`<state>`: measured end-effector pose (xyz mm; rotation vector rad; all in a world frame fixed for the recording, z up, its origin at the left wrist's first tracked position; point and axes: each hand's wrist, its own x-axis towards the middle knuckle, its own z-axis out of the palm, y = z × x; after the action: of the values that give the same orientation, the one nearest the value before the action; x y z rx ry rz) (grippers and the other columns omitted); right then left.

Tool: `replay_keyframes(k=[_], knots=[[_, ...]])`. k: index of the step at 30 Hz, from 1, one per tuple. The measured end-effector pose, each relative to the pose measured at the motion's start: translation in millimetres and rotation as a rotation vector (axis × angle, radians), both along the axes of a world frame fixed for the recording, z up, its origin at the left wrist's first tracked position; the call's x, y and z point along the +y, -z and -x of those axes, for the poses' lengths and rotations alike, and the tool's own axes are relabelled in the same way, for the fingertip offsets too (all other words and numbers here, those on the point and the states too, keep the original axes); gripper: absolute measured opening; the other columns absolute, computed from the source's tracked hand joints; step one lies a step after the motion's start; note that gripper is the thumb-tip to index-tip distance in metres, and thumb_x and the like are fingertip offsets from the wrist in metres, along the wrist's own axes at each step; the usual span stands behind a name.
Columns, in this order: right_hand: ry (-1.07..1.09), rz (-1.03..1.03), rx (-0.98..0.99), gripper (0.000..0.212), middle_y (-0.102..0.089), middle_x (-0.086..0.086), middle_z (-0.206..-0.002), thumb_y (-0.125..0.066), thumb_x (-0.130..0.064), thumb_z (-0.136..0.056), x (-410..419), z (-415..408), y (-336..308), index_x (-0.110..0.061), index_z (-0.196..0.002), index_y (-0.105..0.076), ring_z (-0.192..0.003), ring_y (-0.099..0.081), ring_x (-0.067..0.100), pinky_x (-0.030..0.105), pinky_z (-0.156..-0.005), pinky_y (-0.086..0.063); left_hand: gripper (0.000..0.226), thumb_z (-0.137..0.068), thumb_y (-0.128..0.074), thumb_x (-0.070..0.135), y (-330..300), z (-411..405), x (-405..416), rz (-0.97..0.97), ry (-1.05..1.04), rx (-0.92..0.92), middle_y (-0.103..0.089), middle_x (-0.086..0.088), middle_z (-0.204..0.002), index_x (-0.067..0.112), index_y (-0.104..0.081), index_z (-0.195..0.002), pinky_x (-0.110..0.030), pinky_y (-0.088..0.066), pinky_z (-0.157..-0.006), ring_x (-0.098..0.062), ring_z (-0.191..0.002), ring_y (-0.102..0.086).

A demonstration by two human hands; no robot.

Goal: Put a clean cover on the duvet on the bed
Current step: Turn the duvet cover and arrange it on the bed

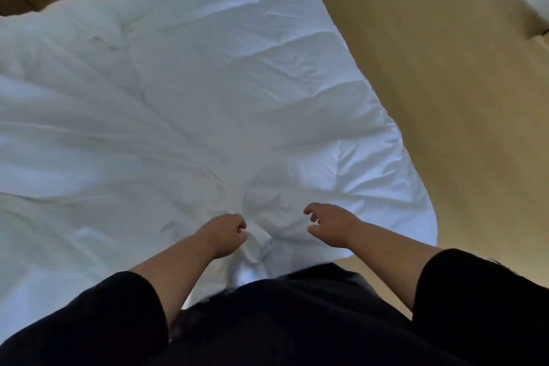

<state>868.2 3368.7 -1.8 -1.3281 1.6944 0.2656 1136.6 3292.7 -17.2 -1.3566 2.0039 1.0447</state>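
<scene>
Clearly, in the head view, the white bedding (pixel 193 92) covers almost all of the bed and lies rumpled, with long creases that run together toward the near edge, just in front of the person. I cannot tell from this view which layer is the duvet and which is the clean cover, because everything is the same white cloth. The left hand (pixel 227 232) has its fingers curled and pinches a bunched fold of this cloth at the near edge. The right hand (pixel 329 224) hovers just beside it, fingers loosely bent and apart, and it holds nothing; it is near the cloth but seems not to touch it. I judge that the material is soft and limp, light in one handful but bulky as a whole, and not fragile. It probably slides easily over itself, so a pinch in the middle only gathers more folds. The better places to take hold, in my opinion, are the corners and the hem, one in each hand. Around the bed, on the right and at the top, a tan floor (pixel 445 98) shows, and something pale sits at the top right corner. Black sleeves (pixel 475 285) and dark clothing fill the bottom.
</scene>
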Motion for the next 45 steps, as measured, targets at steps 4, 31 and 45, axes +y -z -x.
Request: replay_keyframes(k=[4, 31, 45], knots=[[-0.165, 0.037, -0.037, 0.045, -0.059, -0.002, -0.134, -0.055, -0.032, -0.099, -34, 19, 1, -0.026, -0.142, -0.047, -0.118, -0.056, 0.017, 0.031, -0.097, -0.044, 0.038, -0.098, -0.05, 0.036, 3, 23, 11, -0.003, -0.21, -0.044, -0.06, -0.006, -0.128, 0.017, -0.056, -0.13, -0.032, -0.043, -0.09, -0.024, -0.114, -0.057], [-0.534, 0.286, 0.294, 0.036, -0.07, 0.008, -0.117, -0.041, -0.01, -0.095, -63, -40, 171, -0.016, -0.121, -0.065, -0.108, -0.063, 0.03, 0.037, -0.099, -0.039, 0.017, -0.104, -0.046, 0.032, 98, 28, 41, 0.089, -1.377, 0.457, -0.064, 0.013, -0.098, 0.028, -0.061, -0.111, -0.028, -0.045, -0.085, -0.014, -0.1, -0.061], [0.071, 0.634, -0.034, 0.02, -0.065, 0.015, -0.109, -0.05, -0.004, -0.097, -98, -33, 4, -0.003, -0.108, -0.066, -0.102, -0.059, 0.031, 0.028, -0.081, -0.035, 0.007, -0.086, -0.06, 0.022, -47, 50, 19, 0.009, -0.699, 0.414, -0.06, 0.001, -0.084, 0.018, -0.057, -0.09, -0.032, -0.045, -0.073, -0.029, -0.096, -0.062]])
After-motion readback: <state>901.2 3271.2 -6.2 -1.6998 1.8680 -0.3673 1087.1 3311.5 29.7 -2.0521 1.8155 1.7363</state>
